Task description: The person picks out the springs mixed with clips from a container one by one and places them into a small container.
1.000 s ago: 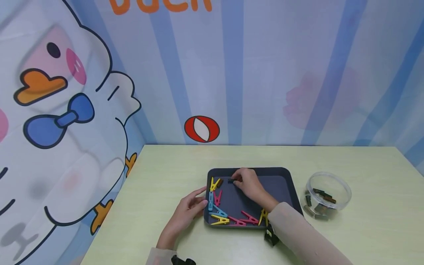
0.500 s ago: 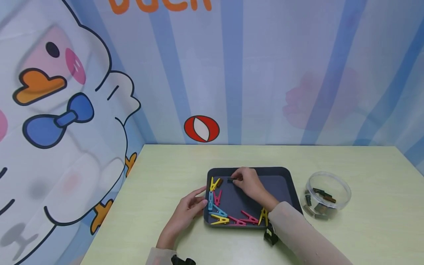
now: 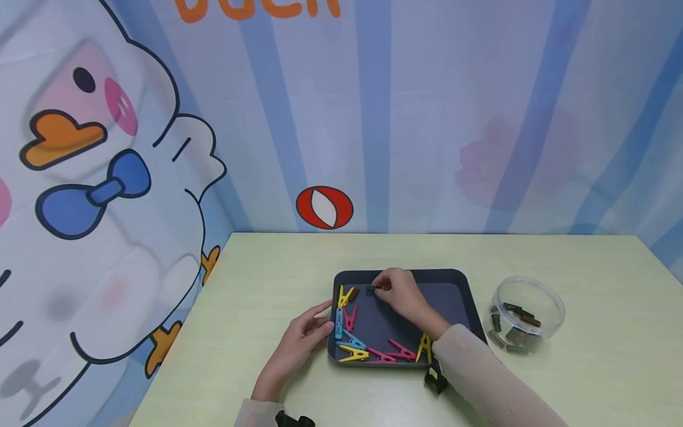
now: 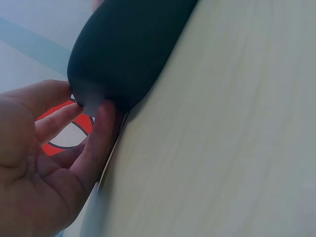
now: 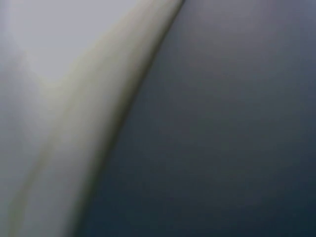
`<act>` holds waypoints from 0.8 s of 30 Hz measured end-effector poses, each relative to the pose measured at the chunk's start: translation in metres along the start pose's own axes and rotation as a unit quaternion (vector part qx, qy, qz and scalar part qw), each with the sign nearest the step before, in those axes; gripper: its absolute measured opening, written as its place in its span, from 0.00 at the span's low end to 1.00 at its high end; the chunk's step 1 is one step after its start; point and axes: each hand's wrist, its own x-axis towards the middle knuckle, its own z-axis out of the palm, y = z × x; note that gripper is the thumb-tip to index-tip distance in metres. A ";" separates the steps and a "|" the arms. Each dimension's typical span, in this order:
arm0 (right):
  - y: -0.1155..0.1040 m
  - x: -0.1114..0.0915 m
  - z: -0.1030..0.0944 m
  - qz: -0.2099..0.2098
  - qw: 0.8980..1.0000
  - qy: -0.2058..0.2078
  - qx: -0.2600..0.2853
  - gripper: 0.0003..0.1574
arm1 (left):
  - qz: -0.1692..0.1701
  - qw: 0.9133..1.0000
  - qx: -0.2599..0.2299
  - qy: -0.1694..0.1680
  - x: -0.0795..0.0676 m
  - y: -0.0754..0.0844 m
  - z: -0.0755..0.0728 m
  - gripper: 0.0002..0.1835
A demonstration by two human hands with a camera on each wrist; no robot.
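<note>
In the head view my right hand is over the back of the dark tray. Its thumb and fingertips pinch a small black ridged piece near the tray floor; the fingers partly cover it. A small brown piece lies to its left, beside a yellow clothespin. My left hand touches the tray's left side with relaxed fingers. In the left wrist view, thumb and fingers of the left hand rest against the tray's outer wall. The right wrist view is blurred and shows no hand.
Blue, pink and yellow clothespins line the tray's left and front sides. Right of the tray, a clear round tub holds several dark and brown pieces. A patterned cloth hangs behind the pale table.
</note>
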 end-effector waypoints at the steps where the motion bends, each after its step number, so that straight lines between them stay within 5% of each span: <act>1: 0.000 0.000 0.000 0.001 1.000 -0.001 0.001 0.06 | 0.000 1.000 -0.001 0.000 0.000 0.000 0.000 0.28; 24: -0.010 -0.004 -0.013 0.010 1.000 -0.004 -0.007 0.06 | -0.003 1.000 0.017 0.008 0.000 -0.002 0.001 0.28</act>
